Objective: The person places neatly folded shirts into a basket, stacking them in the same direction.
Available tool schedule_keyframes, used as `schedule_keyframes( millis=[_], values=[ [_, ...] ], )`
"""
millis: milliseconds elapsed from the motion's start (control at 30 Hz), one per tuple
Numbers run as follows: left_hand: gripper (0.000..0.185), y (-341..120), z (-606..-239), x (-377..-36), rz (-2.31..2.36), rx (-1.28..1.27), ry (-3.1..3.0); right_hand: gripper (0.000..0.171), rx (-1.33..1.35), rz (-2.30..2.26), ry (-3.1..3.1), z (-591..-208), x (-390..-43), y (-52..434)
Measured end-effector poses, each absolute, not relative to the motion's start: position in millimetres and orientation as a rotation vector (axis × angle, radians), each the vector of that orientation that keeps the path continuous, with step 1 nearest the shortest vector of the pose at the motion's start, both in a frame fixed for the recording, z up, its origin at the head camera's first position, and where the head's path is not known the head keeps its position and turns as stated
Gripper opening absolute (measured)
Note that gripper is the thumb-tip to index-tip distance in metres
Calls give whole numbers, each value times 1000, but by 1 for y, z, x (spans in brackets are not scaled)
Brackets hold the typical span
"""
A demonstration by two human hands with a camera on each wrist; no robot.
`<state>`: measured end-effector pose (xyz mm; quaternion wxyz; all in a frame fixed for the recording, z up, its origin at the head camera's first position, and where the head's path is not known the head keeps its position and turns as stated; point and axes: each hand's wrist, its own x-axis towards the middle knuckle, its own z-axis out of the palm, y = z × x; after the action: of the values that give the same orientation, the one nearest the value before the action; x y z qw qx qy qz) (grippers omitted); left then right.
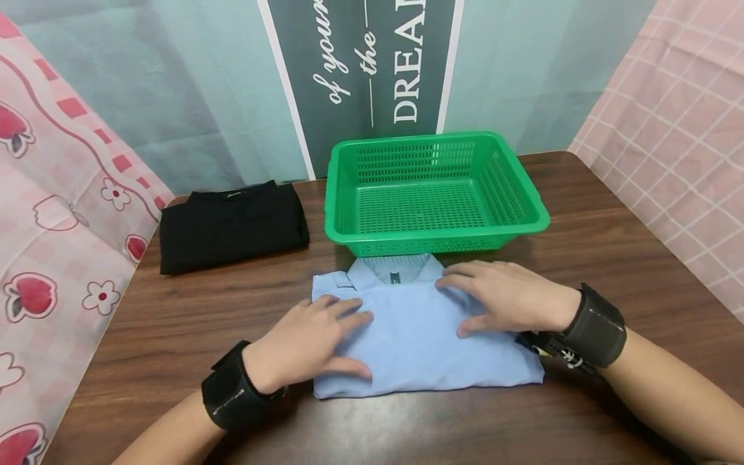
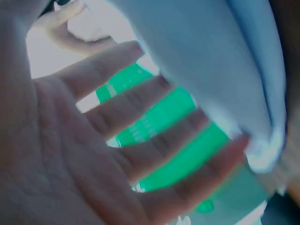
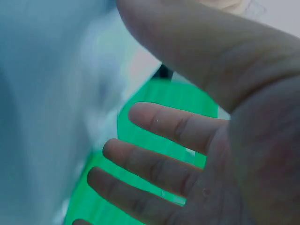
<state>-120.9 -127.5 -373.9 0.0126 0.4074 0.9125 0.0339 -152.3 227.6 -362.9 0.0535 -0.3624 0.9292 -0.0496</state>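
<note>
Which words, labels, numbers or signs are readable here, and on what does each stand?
"of your": dark back panel
"the": same panel
"DREA", next letter cut off: same panel
Collar label of the blue shirt: too small to read
Mark on the black garment: too small to read

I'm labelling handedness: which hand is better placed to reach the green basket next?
Probably the right hand: it is nearer the green basket, while the left hand lies farther back over the blue shirt.

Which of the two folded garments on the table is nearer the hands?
The light blue shirt, in front of the green basket: the left hand and right hand are over it, while the black garment lies farther off, left of the basket.
</note>
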Motion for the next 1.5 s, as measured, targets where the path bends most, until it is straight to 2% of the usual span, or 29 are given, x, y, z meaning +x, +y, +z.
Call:
schedule_keyframes(
  millis=[200, 400, 767, 1067, 1167, 1367, 1500],
  values=[
    [72, -149, -361, -147, 195, 1072, 3017, 75, -918, -169, 2860, -356, -172, 245],
    [75, -155, -361, -166, 270, 959, 2897, 75, -839, -216, 2805, -360, -180, 249],
    [92, -152, -360, -180, 323, 808, 2756, 62, -888, -246, 2801, -362, -180, 247],
    [90, -146, -363, -185, 264, 804, 2759, 61, -882, -211, 2805, -362, -181, 248],
    [85, -142, -364, -186, 231, 801, 2752, 59, -878, -213, 2800, -363, -181, 251],
    [64, -136, -366, -186, 239, 786, 2711, 54, -896, -224, 2812, -367, -182, 255],
    [60, -135, -368, -187, 279, 783, 2687, 50, -876, -243, 2814, -368, -184, 257]
  ],
)
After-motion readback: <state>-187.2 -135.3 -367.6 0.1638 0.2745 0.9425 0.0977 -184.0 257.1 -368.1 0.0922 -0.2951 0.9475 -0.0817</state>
